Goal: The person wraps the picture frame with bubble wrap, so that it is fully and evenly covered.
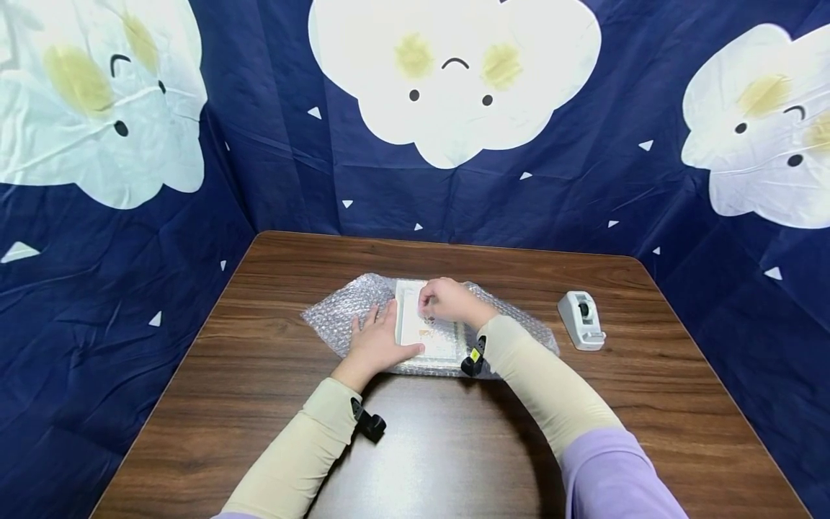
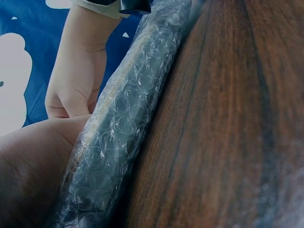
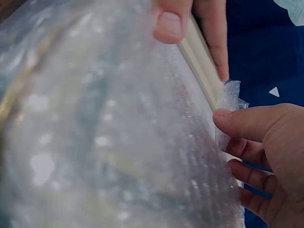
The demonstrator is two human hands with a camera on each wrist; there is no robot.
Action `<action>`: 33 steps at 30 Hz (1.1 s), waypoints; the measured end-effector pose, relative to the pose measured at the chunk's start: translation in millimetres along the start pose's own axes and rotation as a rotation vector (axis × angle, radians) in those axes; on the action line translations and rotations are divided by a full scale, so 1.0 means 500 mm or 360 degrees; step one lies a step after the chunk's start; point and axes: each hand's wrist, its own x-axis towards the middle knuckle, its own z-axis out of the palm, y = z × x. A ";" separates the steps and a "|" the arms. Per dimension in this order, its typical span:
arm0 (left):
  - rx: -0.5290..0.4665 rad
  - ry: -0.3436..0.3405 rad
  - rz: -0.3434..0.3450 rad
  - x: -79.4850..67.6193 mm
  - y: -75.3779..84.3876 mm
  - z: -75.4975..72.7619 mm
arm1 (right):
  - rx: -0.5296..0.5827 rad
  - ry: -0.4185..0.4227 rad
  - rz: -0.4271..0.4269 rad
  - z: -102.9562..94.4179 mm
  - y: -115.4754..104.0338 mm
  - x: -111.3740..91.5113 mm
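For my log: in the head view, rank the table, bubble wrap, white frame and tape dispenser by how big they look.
1. Table
2. Bubble wrap
3. White frame, partly covered
4. Tape dispenser

No two look alike in size.

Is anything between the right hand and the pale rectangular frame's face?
Yes: clear plastic bubble wrap lies over much of the pale rectangular frame, and the right hand pinches the wrap's edge there.

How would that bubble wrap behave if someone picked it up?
The bubble wrap would probably flop rather than hold its shape, since it bends round the edge of the frame. It's likely light for its size, being clear film with air bubbles.
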 end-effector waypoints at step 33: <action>0.0121 -0.0030 -0.0005 0.004 0.005 0.003 | -0.0272 -0.0368 -0.0355 -0.031 0.000 -0.022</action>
